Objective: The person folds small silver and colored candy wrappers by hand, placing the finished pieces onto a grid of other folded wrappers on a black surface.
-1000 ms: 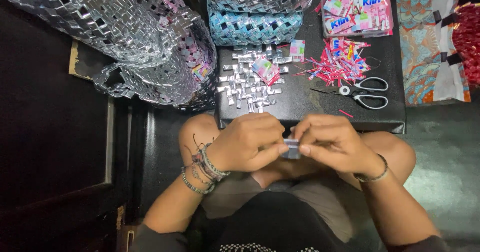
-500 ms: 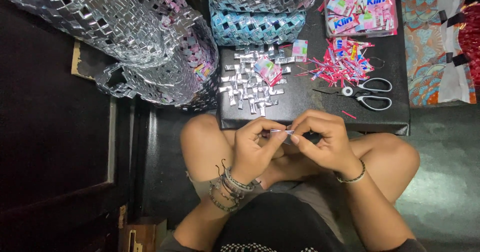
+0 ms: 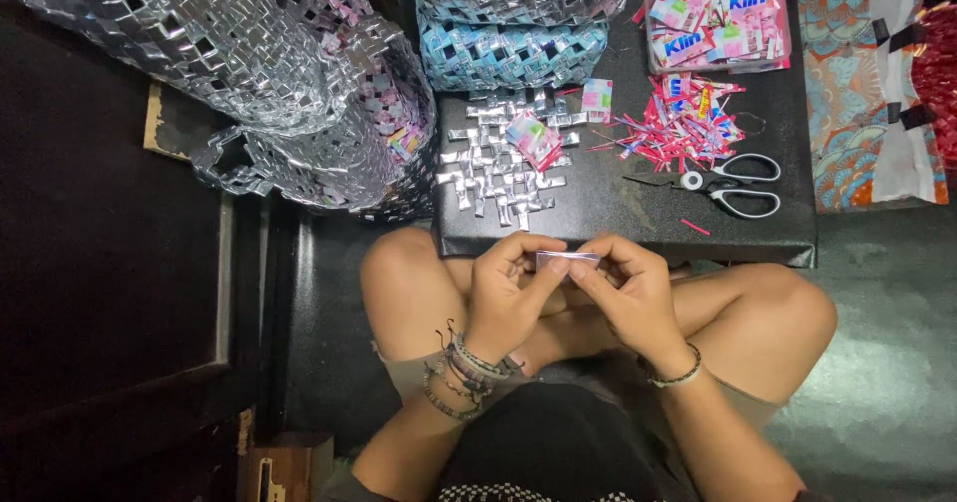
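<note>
My left hand (image 3: 508, 298) and my right hand (image 3: 626, 295) meet over my crossed legs, both pinching one small folded silvery wrapper strip (image 3: 566, 259) between fingertips. The strip lies level, just in front of the near edge of a low black table (image 3: 638, 225). On that table lies a flat silver woven mat (image 3: 498, 163) with a pink folded piece (image 3: 533, 135) resting on it. White-handled scissors (image 3: 733, 183) lie to the right of the mat.
A heap of pink and red wrapper offcuts (image 3: 683, 123) sits behind the scissors. A clear tub of sachet wrappers (image 3: 720, 23) stands at the back right. Woven silver bags (image 3: 229, 48), a blue woven piece (image 3: 508, 51) and a patterned cloth bag (image 3: 862, 93) surround the table.
Both hands have lifted slightly forward toward the table edge, and the strip now shows flat between the fingertips instead of being covered by the fingers.
</note>
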